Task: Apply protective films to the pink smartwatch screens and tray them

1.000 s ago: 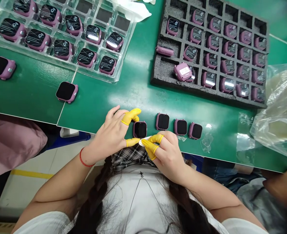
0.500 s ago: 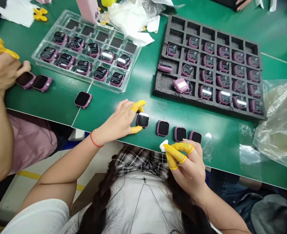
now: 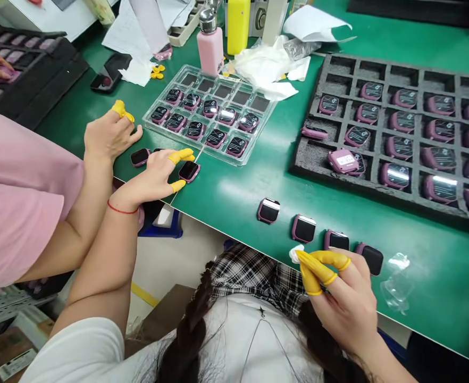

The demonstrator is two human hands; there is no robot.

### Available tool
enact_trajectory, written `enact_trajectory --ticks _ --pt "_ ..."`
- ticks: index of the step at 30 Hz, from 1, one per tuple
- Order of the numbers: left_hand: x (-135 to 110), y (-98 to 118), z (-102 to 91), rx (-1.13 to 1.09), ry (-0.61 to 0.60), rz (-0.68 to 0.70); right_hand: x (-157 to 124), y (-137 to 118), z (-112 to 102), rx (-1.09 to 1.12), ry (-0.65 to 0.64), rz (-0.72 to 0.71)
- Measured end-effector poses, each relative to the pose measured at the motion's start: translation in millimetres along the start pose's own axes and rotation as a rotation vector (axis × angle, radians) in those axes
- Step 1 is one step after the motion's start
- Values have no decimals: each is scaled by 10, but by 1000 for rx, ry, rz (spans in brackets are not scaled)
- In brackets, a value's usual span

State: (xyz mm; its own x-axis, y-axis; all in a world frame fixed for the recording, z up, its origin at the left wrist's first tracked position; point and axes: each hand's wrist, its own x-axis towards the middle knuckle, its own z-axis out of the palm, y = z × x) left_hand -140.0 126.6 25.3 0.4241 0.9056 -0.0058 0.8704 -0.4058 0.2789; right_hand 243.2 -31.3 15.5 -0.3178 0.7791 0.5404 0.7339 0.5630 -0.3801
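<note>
My left hand (image 3: 155, 173) reaches across to the left, thumb and index finger, both in yellow finger cots, at the edges of a purple smartwatch (image 3: 189, 171) lying screen up by the table seam. My right hand (image 3: 340, 290) pinches a small wad of white cloth or tissue (image 3: 296, 254) between yellow-cotted fingertips, over the table's front edge. Several more smartwatches lie in a row near it, among them one (image 3: 269, 210) at the left end and one (image 3: 303, 229) beside it. My right hand partly covers another watch (image 3: 336, 240).
A clear plastic tray (image 3: 254, 154) holds watches with printed films. A black foam tray (image 3: 304, 159) stands right, one watch (image 3: 344, 160) lying face down on it. A co-worker's hand (image 3: 105, 133) rests left. Behind are a pink bottle (image 3: 210, 50), crumpled tissues (image 3: 258, 66) and clear films (image 3: 396, 287).
My view has swung left. My left hand has moved left from the row's end watch to the one by the seam. My right hand still pinches the white wad.
</note>
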Motion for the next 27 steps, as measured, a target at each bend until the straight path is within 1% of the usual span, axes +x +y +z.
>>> enact_trajectory --ticks 2,4,5,7,10,11,13,16,19,21,24,27 --pt "40 6 18 36 29 6 30 -27 9 9 -2 0" --pt "18 132 46 58 69 30 65 -64 24 16 -10 9" --pt "-17 242 76 52 90 57 86 -87 37 22 -13 16" --pt "-115 535 182 -10 117 131 129 -137 82 43 -18 29" --pt "-258 987 421 -171 47 238 183 -196 202 80 -34 18" --pt "-289 1094 501 -215 26 253 199 -205 252 87 -50 8" --pt "-321 1213 632 -276 36 249 246 -202 364 89 -95 -15" --pt "-328 1207 732 -313 82 236 380 -174 546 48 -149 -27" --pt "-327 1147 752 -296 121 268 538 -179 715 -26 -161 -62" --pt "-331 1132 755 -282 144 282 582 -217 777 -57 -185 -104" --pt "-337 1136 760 -293 147 288 520 -278 742 -46 -239 -157" --pt "-337 1140 763 -309 150 292 429 -278 626 -41 -259 -149"
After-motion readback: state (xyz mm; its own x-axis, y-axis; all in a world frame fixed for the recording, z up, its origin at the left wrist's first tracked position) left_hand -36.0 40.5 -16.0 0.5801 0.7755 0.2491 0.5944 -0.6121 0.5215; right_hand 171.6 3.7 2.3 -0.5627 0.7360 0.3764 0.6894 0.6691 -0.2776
